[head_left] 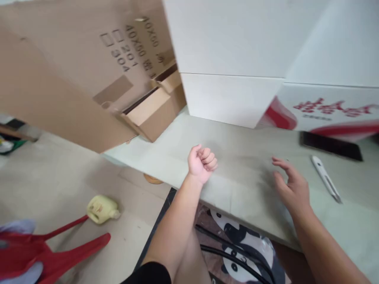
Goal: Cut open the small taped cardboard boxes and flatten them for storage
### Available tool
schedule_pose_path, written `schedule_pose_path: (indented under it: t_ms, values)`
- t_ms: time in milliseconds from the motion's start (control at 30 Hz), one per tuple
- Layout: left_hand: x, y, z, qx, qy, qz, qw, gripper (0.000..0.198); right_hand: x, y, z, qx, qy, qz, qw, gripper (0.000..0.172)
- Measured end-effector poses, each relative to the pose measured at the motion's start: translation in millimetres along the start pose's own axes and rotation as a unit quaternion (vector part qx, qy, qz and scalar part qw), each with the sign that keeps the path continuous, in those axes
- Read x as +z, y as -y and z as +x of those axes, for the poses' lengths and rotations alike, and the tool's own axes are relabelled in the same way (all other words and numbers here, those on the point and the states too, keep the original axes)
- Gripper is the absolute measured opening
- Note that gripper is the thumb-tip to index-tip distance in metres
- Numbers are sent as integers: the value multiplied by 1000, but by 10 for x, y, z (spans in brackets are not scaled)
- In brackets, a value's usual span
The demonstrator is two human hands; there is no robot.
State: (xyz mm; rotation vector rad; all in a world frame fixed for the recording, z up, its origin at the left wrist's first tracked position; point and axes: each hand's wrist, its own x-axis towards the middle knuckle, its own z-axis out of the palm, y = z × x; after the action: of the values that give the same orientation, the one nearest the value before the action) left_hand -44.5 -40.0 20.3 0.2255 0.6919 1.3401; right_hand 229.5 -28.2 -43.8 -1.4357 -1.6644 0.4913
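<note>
My left hand [203, 162] is curled into a loose fist over the pale tabletop [237, 154], near its front edge. Nothing shows between its fingers. To the right, my right hand [292, 191] hovers over the same surface with thumb and fingers apart, holding nothing. A white utility knife [325, 178] lies just right of that hand, its tip toward the lower right. Behind the knife a black phone [331, 146] rests flat, close to a white box with red lettering [328, 110].
Tall white boxes [231, 94] stand along the back. At the left, small open cardboard boxes [161, 114] sit against a large printed cardboard sheet [74, 79]. On the floor are a yellow jug [102, 209] and a red stool-like frame [68, 254]. A panda-print mat [242, 244] lies below the table.
</note>
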Motion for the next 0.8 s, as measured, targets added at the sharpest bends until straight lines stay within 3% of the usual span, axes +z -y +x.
schedule_pose_path:
  t_ms: [100, 233, 400, 533, 600, 667, 733, 800]
  values:
    - [-150, -280, -101, 60, -23, -78, 995, 53, 378, 368, -7, -54, 66, -16, 996, 23]
    - [-373, -596, -240, 97, -52, -173, 979, 49, 911, 1218, 269, -187, 143, -14, 972, 21]
    - [-583, -828, -285, 130, -109, -259, 951, 45, 1761, 2519, 732, -325, 259, -19, 910, 44]
    - [-630, -886, -250, 130, -111, -283, 944, 46, 2566, 3277, 959, -397, 273, -30, 876, 68]
    - [-629, -902, -244, 128, -119, -269, 947, 45, 2857, 3474, 1005, -394, 275, -54, 875, 70]
    - [-621, -928, -260, 134, -136, -241, 951, 44, 3004, 3554, 1013, -380, 295, -99, 871, 56]
    - [-608, -974, -302, 169, -160, -213, 949, 43, 3003, 3544, 1007, -365, 304, -145, 868, 39]
    - [-600, -1031, -364, 247, -216, -191, 925, 41, 2882, 3465, 1014, -351, 299, -173, 871, 27]
